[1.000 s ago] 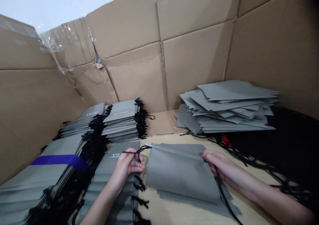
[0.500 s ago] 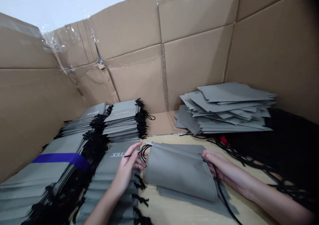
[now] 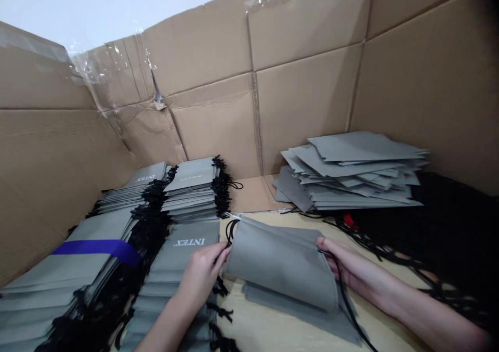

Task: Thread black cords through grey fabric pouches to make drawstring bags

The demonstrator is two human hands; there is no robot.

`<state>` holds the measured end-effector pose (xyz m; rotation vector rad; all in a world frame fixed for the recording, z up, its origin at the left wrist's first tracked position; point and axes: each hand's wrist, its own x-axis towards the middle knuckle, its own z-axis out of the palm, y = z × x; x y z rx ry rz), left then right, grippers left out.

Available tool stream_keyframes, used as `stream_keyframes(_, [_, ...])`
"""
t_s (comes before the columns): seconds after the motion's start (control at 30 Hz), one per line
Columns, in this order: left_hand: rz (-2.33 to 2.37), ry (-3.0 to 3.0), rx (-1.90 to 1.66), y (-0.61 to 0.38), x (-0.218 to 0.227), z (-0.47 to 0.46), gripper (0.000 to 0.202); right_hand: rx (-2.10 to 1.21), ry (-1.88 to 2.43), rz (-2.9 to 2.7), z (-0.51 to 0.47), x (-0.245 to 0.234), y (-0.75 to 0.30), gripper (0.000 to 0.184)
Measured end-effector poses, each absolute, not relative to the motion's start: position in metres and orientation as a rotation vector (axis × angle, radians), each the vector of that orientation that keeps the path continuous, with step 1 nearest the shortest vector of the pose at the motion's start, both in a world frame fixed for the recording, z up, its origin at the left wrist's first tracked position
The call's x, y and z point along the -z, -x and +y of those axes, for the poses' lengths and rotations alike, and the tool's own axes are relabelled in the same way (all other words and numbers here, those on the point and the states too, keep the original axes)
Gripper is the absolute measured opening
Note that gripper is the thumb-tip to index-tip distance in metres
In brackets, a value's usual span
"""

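A grey fabric drawstring pouch (image 3: 280,263) is stretched between my two hands above the table. My left hand (image 3: 205,269) pinches the black cord (image 3: 231,231) that loops out at the pouch's left corner. At the opposite edge my right hand (image 3: 337,261) grips the pouch, thumb on top and fingers partly hidden behind it. A loose black cord (image 3: 346,302) hangs from that side down to the front. Beneath the held pouch lie more grey pouches (image 3: 265,302) on the pale table (image 3: 280,332).
Stacks of corded pouches (image 3: 191,185) stand at the left, one bundle crossed by a purple band (image 3: 97,248). A messy pile of grey pouches (image 3: 358,170) sits at back right, beside a heap of black cords (image 3: 456,227). Cardboard walls (image 3: 304,92) enclose the table.
My left hand has gone from loosely spread fingers near the cord to a closed pinch on it. The pouch's left end has shifted slightly. My right hand keeps its grip.
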<state>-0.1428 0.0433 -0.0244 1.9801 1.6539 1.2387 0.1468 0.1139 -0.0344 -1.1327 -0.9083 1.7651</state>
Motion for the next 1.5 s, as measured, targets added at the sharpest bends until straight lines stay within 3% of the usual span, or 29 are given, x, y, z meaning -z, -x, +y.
stream_keyframes(0.1, [1.699,-2.203,-0.925,0.141,0.029,0.042,0.022,-1.790,1.143,-0.884,0.112,0.035,-0.145,0.010])
stream_keyframes(0.2, [1.690,-2.219,-0.883,0.138,0.030,0.040,0.022,-1.819,1.154,-0.843,0.108,0.035,-0.144,0.008])
stream_keyframes(0.4, [1.319,-1.902,-1.213,0.126,0.026,0.033,0.033,-1.819,1.137,-0.851,0.106,0.038,-0.145,0.008])
stream_keyframes(0.6, [1.122,-1.203,-1.655,0.125,0.019,0.030,0.040,-1.724,1.149,-1.036,0.106,0.038,-0.142,0.018])
stream_keyframes(0.77, [1.049,-0.897,-1.644,0.124,0.010,0.033,0.050,-1.675,1.195,-1.207,0.101,0.034,-0.138,0.028])
stream_keyframes(0.93, [1.080,-0.786,-1.755,0.129,0.013,0.040,0.040,-1.618,1.189,-1.302,0.100,0.030,-0.136,0.037])
stream_keyframes(1.13, [1.031,-0.464,-1.929,0.144,0.010,0.048,0.011,-1.596,1.207,-1.362,0.099,0.025,-0.134,0.039])
stream_keyframes(1.5, [0.781,-0.184,-1.847,0.157,0.010,0.056,0.029,-1.490,1.151,-1.505,0.098,0.027,-0.131,0.032])
